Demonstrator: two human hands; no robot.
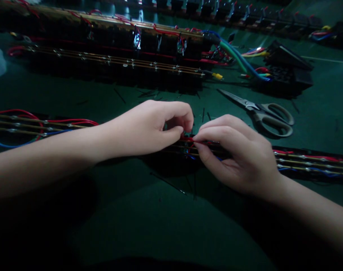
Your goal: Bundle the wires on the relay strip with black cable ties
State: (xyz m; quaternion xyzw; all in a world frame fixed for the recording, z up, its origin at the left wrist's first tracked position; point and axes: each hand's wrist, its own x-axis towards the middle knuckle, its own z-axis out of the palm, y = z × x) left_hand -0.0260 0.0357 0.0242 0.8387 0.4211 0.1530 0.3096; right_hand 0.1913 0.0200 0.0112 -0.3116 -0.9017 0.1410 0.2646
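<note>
Across the table lies a long black strip [309, 162] with brass-coloured rails, solder joints and red and blue wires along it. My right hand [236, 154] pinches a red wire [189, 139] between thumb and forefinger over the middle of this strip. Just left of it, my left hand [160, 126] is curled over the same strip, thumb and fingertips near the wire's other end. Whether the left fingertips grip the wire is hard to make out. The left forearm covers part of the strip.
Scissors [258, 111] lie behind my right hand, blades pointing left. Farther back are more wired strips [117, 62], a black connector block [287, 73] and a thick blue-green cable [237, 56]. Thin black offcuts [168, 182] are scattered on the green table [165, 233].
</note>
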